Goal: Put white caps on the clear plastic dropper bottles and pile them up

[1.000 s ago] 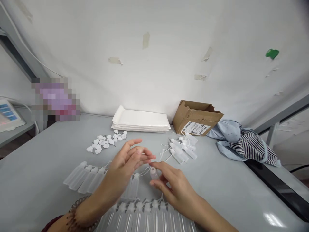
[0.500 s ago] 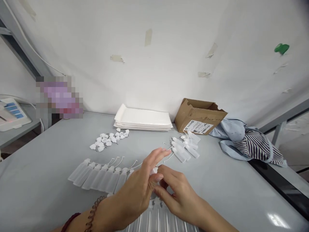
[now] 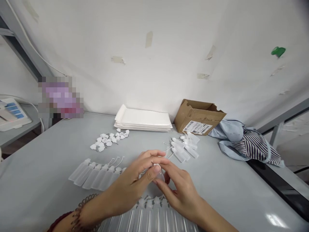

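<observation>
Between my hands is a small translucent squeeze bottle (image 3: 160, 176), mostly hidden by fingers. My right hand (image 3: 182, 191) is closed round its body. The thumb and fingers of my left hand (image 3: 137, 178) close on the white cap (image 3: 156, 165) at its top. A row of similar bottles (image 3: 98, 177) with thin strap-like tails lies to the left, partly behind my left hand. Nearer to me, below both hands, is another row of clear bottles (image 3: 149, 216). Loose white caps (image 3: 108, 140) are scattered farther back on the left.
More bottles (image 3: 184, 149) lie in a loose heap at the right, before an open cardboard box (image 3: 200, 116). White padded envelopes (image 3: 145, 118) are stacked against the wall. A blue and striped cloth item (image 3: 251, 143) rests at the right edge. A blurred purple thing (image 3: 60, 96) stands far left.
My left hand has lowered and turned, its fingers folding from raised to closed over the cap. My right hand stays around the bottle. More of the near row shows.
</observation>
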`<state>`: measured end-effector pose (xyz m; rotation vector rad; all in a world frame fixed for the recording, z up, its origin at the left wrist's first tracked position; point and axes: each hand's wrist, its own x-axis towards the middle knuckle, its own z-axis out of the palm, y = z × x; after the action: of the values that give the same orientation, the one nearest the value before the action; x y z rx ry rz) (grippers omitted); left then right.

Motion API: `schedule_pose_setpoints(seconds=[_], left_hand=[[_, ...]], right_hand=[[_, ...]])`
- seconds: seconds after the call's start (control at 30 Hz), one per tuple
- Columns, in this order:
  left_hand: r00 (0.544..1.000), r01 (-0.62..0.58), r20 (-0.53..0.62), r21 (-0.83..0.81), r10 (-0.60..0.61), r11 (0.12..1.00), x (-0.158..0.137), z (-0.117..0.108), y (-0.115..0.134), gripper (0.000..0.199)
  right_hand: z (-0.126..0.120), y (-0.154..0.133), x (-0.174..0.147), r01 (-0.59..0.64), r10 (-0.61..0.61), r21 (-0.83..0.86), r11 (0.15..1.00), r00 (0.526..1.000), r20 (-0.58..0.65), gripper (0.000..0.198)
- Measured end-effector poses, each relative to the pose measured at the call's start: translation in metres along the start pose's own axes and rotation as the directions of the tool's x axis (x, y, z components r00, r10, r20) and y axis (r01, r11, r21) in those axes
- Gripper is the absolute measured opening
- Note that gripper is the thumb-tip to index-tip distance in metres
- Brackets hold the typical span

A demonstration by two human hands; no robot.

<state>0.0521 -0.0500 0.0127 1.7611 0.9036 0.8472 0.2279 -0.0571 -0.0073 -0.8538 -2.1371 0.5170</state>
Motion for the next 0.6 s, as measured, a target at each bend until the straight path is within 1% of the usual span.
schedule_pose_setpoints(seconds=[0.1,0.2,0.27,0.37,0.47,0.6], left_hand=[[0.997,0.067,0.039,0.002,-0.067,0.998,0.003,-0.006,0.004,0.032],[0.995,0.1,0.016,0.06,-0.102,0.993,0.004,-0.009,0.006,0.032],[0.991,0.137,-0.006,0.094,-0.137,0.986,0.004,-0.009,0.005,0.032],[0.982,0.187,-0.012,0.073,-0.187,0.98,0.005,-0.01,0.003,0.034],[0.986,0.167,-0.012,0.017,-0.167,0.986,0.007,-0.011,0.002,0.032],[0.99,0.115,-0.084,0.012,-0.114,0.993,0.008,-0.011,0.003,0.026]], right_hand=[[0.002,0.004,-0.002,0.008,-0.008,-0.061,0.998,1.0,0.001,0.032],[0.004,0.007,-0.001,0.024,-0.025,-0.122,0.992,1.0,-0.006,0.033],[0.004,0.008,-0.001,0.056,-0.062,-0.186,0.981,0.998,-0.031,0.028],[0.004,0.012,0.0,0.112,-0.133,-0.281,0.953,0.989,-0.058,0.024],[0.001,0.015,0.001,0.152,-0.176,-0.352,0.924,0.984,-0.035,0.024],[-0.006,0.019,0.003,0.216,-0.237,-0.46,0.861,0.971,0.012,0.027]])
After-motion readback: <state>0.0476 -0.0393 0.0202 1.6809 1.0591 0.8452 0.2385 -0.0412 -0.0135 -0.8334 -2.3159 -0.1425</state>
